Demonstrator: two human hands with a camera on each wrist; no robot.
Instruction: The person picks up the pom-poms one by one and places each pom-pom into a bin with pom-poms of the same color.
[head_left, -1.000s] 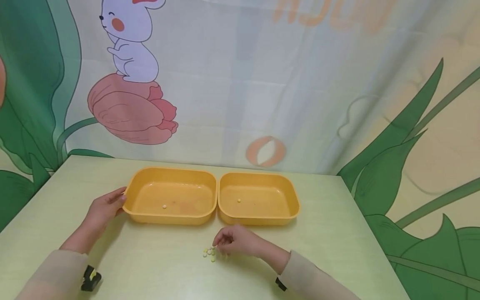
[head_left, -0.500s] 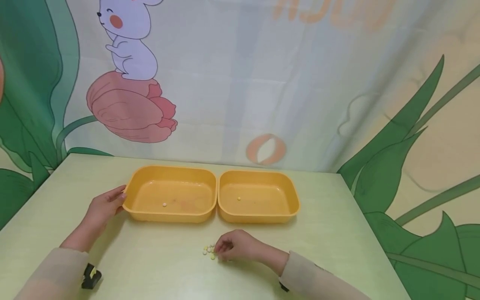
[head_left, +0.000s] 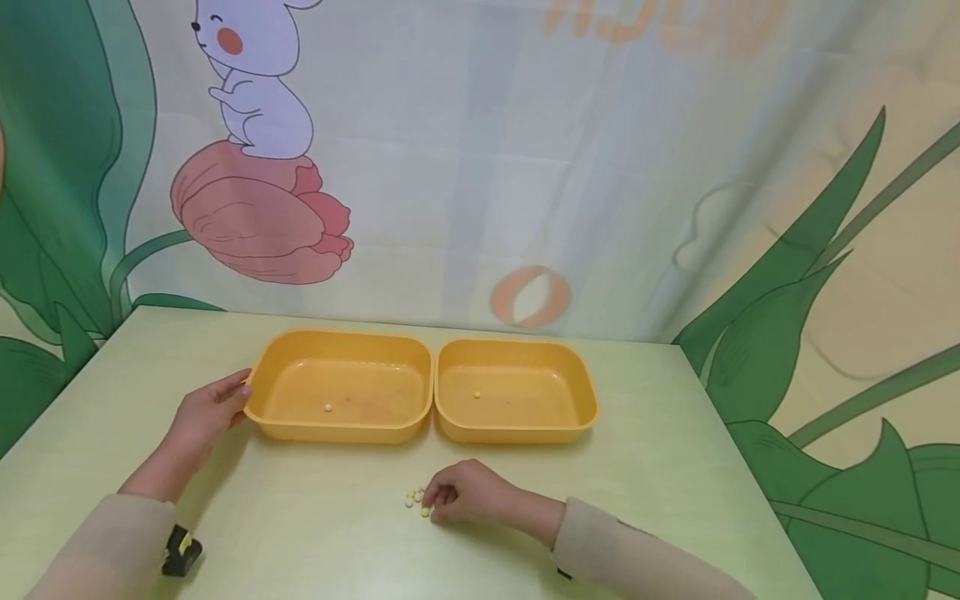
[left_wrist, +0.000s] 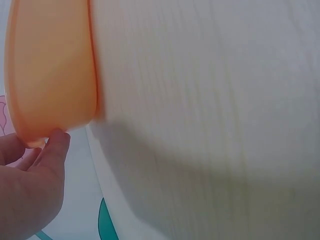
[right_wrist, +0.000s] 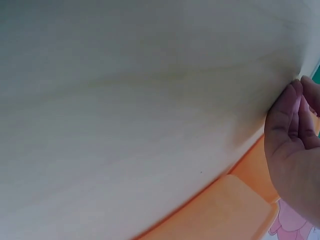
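Observation:
My left hand (head_left: 206, 417) grips the left end of a yellow plastic tray (head_left: 337, 434); in the left wrist view, thumb and fingers (left_wrist: 55, 150) meet at its rim (left_wrist: 35, 142). One small pale round bead-like piece (head_left: 327, 407) lies inside that tray. On the table before the trays is a little cluster of white and yellow bead-like pieces (head_left: 409, 502). My right hand (head_left: 472, 493) is at the cluster's right side, fingers curled and tips down at the tabletop. A yellow-green piece (head_left: 425, 512) lies by its fingertips. Whether anything is pinched between them is hidden.
A second yellow tray (head_left: 517, 435) stands against the first one's right side, with one small yellow piece (head_left: 477, 395) in it. Behind the pale table (head_left: 300, 517) hangs a printed curtain (head_left: 420, 167). A black device (head_left: 182, 552) shows at the left sleeve.
My right hand has moved slightly down and left to the cluster, covering part of it. The left hand keeps its place on the tray. The head view has shifted a little.

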